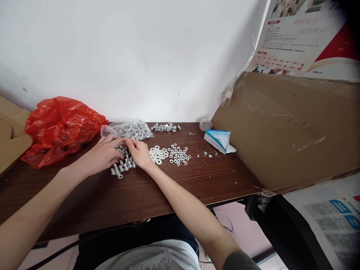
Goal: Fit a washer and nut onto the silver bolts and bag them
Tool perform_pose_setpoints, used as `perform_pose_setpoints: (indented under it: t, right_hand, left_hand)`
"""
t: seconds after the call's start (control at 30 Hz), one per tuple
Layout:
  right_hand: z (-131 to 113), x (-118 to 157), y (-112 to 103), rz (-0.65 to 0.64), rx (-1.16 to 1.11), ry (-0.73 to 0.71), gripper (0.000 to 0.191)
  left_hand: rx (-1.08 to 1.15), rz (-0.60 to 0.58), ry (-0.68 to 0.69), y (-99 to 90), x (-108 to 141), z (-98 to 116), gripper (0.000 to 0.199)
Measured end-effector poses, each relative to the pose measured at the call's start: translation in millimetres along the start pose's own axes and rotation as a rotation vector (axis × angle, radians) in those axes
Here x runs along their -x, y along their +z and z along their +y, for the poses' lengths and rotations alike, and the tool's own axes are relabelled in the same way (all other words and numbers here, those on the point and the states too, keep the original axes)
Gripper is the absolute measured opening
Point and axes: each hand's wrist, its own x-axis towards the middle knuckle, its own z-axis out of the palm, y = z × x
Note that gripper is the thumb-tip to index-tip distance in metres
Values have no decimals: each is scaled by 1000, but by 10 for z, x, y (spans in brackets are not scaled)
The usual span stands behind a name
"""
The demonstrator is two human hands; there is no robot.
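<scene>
My left hand (104,155) reaches over a pile of silver bolts (126,165), palm down, with its thumb apart from the fingers. Close beside it, my right hand (140,153) has its fingers drawn together, and the fingertips of both hands meet at the far side of the pile. Whatever lies between those tips is too small to make out. A loose hex nut (120,176) lies at the near end of the bolts. Right of my right hand are flat washers (158,153), then a spread of hex nuts (179,154).
Behind my hands lies a clear bag of hardware (136,130), with more small fasteners (165,128) beside it. A red plastic bag (62,127) sits left. Rightward are a blue-white packet (219,140), a round clear lid (205,124) and a large cardboard box (287,127).
</scene>
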Motion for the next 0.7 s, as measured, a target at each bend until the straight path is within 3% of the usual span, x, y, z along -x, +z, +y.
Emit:
perform_pose_setpoints:
  t: [0.13,0.3,0.43,0.57,0.7]
  right_hand:
    - [-18,4,-29,-10,104,-62,38]
    - [-178,84,-188,59,290,-347,25]
    - [-346,373,-341,74,359,-532,25]
    - [-310,742,-311,-162,566,-689,25]
    - [-186,896,-160,-283,751,-651,19]
  left_hand:
    - [43,51,-4,46,5,-37,18]
    - [-19,89,3,48,-6,6,18]
    - [-62,46,22,55,-14,12,21]
    - [23,114,27,39,13,-27,17]
    - [55,247,-78,-102,68,32,17]
